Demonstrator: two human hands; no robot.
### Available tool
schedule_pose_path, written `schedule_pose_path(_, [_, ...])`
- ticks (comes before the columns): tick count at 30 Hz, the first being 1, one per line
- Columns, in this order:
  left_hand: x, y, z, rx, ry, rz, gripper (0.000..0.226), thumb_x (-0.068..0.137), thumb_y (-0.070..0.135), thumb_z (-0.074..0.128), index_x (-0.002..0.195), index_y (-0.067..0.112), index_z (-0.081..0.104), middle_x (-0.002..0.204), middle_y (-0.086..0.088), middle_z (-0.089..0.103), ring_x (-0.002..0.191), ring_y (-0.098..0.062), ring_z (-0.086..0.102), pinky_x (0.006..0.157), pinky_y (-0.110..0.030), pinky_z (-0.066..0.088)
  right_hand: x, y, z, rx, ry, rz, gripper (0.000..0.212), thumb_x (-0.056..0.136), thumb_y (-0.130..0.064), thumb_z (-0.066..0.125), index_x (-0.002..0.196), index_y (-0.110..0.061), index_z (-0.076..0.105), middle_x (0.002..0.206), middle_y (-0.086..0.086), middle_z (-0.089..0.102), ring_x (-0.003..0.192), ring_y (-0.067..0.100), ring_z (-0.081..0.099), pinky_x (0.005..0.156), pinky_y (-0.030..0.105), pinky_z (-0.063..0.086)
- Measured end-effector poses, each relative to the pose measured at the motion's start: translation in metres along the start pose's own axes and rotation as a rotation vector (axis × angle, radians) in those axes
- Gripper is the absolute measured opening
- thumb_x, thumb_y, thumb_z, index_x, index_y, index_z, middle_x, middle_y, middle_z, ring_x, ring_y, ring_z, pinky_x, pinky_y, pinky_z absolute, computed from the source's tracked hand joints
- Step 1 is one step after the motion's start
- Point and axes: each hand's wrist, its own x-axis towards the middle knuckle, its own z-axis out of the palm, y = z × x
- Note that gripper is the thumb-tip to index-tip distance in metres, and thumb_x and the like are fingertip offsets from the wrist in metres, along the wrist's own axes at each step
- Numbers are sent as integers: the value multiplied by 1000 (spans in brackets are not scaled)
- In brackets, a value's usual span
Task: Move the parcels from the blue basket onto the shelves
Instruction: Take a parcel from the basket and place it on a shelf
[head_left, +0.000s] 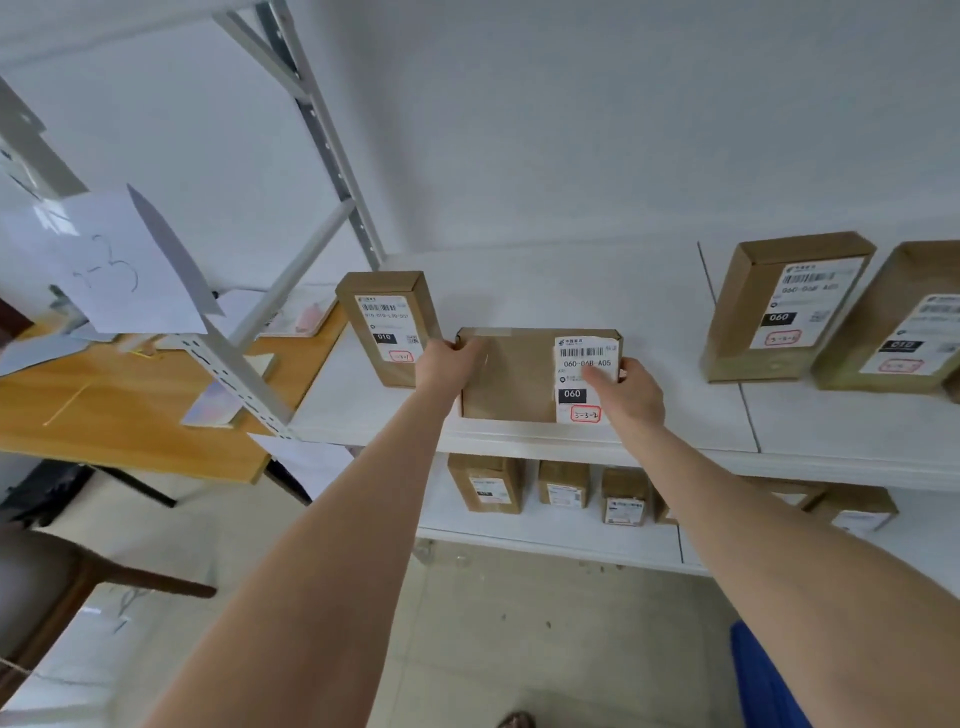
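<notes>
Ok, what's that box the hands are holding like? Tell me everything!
The box is flat brown cardboard, standing upright at the front of the white shelf. There is tape along its top. Its white label shows a barcode, 060-06B-A05, a black 060 patch and a red-framed 3-3-2. The left hand grips its top left corner; the right hand holds its right edge, thumb on the label.

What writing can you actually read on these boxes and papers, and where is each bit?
"060-06B-A05", "060" and handwritten "3-3-2": label of the middle parcel.
"010": label of the left parcel; its code line is blurred.
"060": label of the right parcel; rest blurred.
"3-3", handwritten, uncertain: hanging paper sheet.
Far-right parcel and lower-shelf parcels: too blurred or small.
</notes>
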Motion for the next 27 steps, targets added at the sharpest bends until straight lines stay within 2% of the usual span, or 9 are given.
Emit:
schedule_pose_path(3, [18,-1,-2,18,-34,22,38,87,46,52,83,8,55,66,-2,51,69,-25,53,67,-34,48,2,-6,12,43,68,27,48,89,-55,58,120,-19,57,112,2,67,86,21,64,66,26,49])
schedule_pose_path(5, [29,-5,-3,30,-59,39,44,89,48,48,95,5,55,65,-1,50,67,-25,52,62,-31,44,3,-9,20,74,109,61,48,87,-62,54,112,-21,58,107,2,68,82,20,64,74,34,55])
schedule_pose_path(7, [36,-8,-4,52,-78,55,40,90,47,47,89,7,52,63,-2,50,65,-25,53,62,-31,44,3,-12,26,80,144,92,50,86,-67,50,106,-21,59,103,3,69,83,22,66,79,39,56])
schedule_pose_path(10, [41,-13,-7,65,-84,74,37,89,44,50,83,8,51,64,-3,52,66,-27,55,61,-31,43,-2,-15,32,93,170,131,53,90,-66,43,103,-17,58,95,2,67,73,17,65,64,31,53])
schedule_pose_path(13, [41,-19,-9,79,-97,94,35,90,41,51,82,7,51,61,-3,52,66,-26,54,61,-30,42,-10,-19,34,47,198,129,50,96,-61,35,98,-15,54,83,-1,60,63,9,55,51,23,37])
schedule_pose_path(16, [40,-25,-13,62,-102,86,34,90,39,51,82,5,51,61,-4,51,67,-26,54,60,-29,41,-14,-21,36,-31,207,128,53,98,-58,29,95,-12,56,87,4,61,70,18,55,52,27,35])
schedule_pose_path(19, [35,-32,-12,47,-105,83,34,91,34,52,69,8,48,59,-4,50,67,-26,54,58,-28,40,-17,-19,37,-27,197,145,47,100,-50,33,89,-12,57,87,4,63,66,16,56,51,24,37])
schedule_pose_path(24, [28,-41,-9,28,-109,63,30,91,34,52,89,4,54,63,-3,51,73,-28,58,62,-30,46,-21,-15,35,81,194,126,29,98,-37,42,93,-14,59,90,2,64,76,18,59,54,23,41])
schedule_pose_path(27, [26,-47,-10,44,-106,54,30,91,34,52,84,5,51,65,-2,50,75,-29,61,71,-36,54,-23,-14,38,88,179,102,26,98,-35,41,97,-16,59,94,3,66,81,20,61,62,25,47])
